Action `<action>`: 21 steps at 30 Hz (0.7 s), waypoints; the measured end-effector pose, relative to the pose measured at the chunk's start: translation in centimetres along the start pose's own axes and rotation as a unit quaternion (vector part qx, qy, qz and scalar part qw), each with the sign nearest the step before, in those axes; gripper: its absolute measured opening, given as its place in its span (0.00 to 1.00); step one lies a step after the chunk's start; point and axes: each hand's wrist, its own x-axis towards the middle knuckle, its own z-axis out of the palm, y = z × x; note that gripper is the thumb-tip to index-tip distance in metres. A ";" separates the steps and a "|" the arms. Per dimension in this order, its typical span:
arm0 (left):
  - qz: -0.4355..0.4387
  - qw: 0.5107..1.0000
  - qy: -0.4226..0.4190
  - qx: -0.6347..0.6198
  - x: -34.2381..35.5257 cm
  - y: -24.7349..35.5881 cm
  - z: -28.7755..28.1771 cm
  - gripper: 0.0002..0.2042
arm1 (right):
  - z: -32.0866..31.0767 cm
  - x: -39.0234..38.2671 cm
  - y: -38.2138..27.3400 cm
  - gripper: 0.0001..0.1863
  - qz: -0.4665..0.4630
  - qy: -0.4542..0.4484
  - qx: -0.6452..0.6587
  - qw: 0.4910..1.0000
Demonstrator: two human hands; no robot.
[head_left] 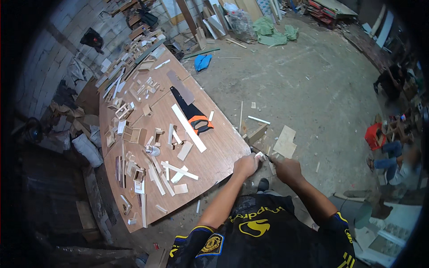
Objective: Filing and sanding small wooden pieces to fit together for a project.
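At the near right corner of the wooden table [223, 156], my left hand [246, 166] is closed on a small whitish wood piece [260, 155]. Just to its right, my right hand [289, 171] is wrapped round the handle of a thin dark tool, which reaches across toward the wood piece and the table corner. Whether that tool is a knife or a file cannot be made out. Farther up the table lies a handsaw [187, 109] with an orange and black handle, beside a long white wood strip [188, 128].
Wood strips and offcuts [178, 173], a small bottle [153, 150] and little wooden frames [133, 134] cover the table's left side. Flat board scraps [285, 142] lie on the floor right of the corner. A seated person [397, 165] is at the far right near a red bag [374, 137].
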 end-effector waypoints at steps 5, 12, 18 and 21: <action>0.007 0.999 0.032 -0.018 3.1 0.2 0.4 0.24 | 1.3 3.4 3.0 0.22 0.009 -0.052 0.040 0.998; 0.016 0.991 0.134 -0.013 8.9 -3.8 2.9 0.22 | 4.4 9.4 1.7 0.15 0.035 -0.066 0.101 0.992; -0.012 0.981 0.191 0.014 14.0 -6.6 3.5 0.19 | 6.6 14.6 0.9 0.18 0.048 -0.100 0.083 0.990; -0.011 0.974 0.224 -0.006 17.2 -9.1 5.5 0.18 | 7.3 17.5 0.6 0.26 0.041 -0.124 0.069 0.989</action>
